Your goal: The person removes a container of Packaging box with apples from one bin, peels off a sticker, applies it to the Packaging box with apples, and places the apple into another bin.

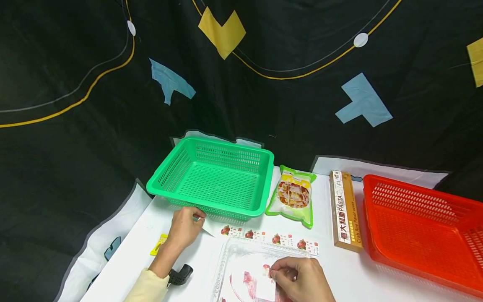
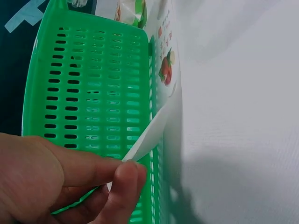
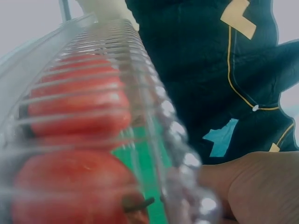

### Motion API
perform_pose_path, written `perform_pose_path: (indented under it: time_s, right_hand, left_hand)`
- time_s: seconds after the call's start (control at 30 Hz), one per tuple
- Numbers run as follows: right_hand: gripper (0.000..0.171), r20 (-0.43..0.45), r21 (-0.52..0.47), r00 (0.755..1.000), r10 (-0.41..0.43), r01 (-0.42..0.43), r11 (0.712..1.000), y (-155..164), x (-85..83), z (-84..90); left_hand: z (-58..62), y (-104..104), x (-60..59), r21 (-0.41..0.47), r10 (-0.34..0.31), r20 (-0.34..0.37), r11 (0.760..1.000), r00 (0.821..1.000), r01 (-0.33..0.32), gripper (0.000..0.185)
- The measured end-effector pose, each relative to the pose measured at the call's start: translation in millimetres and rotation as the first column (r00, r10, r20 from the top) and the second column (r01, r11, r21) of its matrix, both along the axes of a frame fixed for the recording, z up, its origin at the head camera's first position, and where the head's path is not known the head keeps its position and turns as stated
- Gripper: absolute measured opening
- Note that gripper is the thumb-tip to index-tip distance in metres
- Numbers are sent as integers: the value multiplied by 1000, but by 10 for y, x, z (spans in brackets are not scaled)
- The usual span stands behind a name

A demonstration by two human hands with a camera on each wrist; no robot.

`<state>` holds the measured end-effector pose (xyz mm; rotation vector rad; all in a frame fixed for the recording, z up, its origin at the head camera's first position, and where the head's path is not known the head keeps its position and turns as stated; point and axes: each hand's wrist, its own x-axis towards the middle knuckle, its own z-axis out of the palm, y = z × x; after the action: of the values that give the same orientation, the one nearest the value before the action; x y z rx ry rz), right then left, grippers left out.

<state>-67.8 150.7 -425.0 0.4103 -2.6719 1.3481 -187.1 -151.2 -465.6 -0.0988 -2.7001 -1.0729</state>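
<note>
My left hand (image 1: 185, 228) pinches the end of a white label strip (image 2: 156, 128) between thumb and forefinger, close beside the green basket (image 1: 167, 196). The strip, printed with red fruit pictures (image 1: 276, 238), runs right along the table behind a clear plastic box (image 1: 226, 256). Over the box lid, my right hand (image 1: 303, 277) pinches the right edge of a small white label (image 1: 265, 288) with a red fruit print. Through the ribbed side of the box, red tomatoes (image 3: 74, 182) show in the right wrist view. That hand's fingertips are hidden there.
Behind the strip lies a green-edged food bag (image 1: 294, 195). Right of it are a pasta box (image 1: 345, 212) and a red basket (image 1: 419, 226). A small yellow packet (image 1: 158, 244) is left of my left forearm. A dark cloth (image 1: 264, 113) hangs behind the table.
</note>
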Motion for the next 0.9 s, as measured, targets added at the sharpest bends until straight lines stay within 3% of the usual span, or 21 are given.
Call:
perform_pose_path:
  time_s: [0.3,0.6,0.9]
  right_hand:
    - [16,-102,71,995,2,5,997,-24,-2,-37]
    - [14,-65,143,998,16,-6,990,-16,-14,-2]
    - [20,-136,137,991,-3,21,990,-35,-7,-51]
  left_hand:
    - [-39,45,1,-27,-7,17,1000,1000,7,12]
    - [-79,66,-8,-49,2,23,999,1000,-1,12]
    - [-48,83,23,-80,-14,52,997,999,18,13]
